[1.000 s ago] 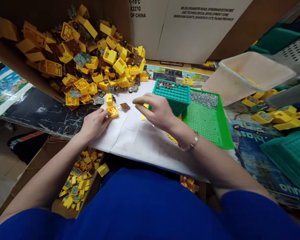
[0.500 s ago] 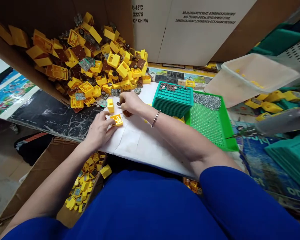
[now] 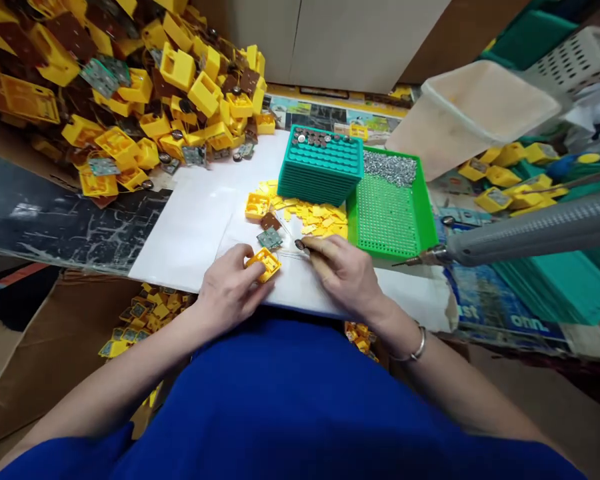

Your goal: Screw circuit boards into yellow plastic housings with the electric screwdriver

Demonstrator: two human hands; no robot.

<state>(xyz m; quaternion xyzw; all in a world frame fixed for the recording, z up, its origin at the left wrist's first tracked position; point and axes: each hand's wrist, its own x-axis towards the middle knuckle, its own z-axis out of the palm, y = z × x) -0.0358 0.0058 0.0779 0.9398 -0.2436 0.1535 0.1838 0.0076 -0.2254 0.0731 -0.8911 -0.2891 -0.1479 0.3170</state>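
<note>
Frame edges crop a heap of yellow plastic casings [image 3: 136, 87] at ten o'clock and a grey cylindrical tool [image 3: 533, 228] at three. The left hand [image 3: 231, 285] partly covers a yellow plastic shell [image 3: 267, 265].

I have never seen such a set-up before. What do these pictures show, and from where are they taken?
There is no robot here: these are a person's own bare hands. All pictures come from one camera worn on that person's head, looking forward and down.

The left hand holds an open yellow casing. The right hand pinches a small, dark round part between thumb and fingers. Just beyond the casing lie a grey-green board and a brown piece.

The work surface is covered by a white sheet. Further back are a stack of teal trays and a green tray with small metal pieces. A large heap of yellow parts fills the back left.
</note>
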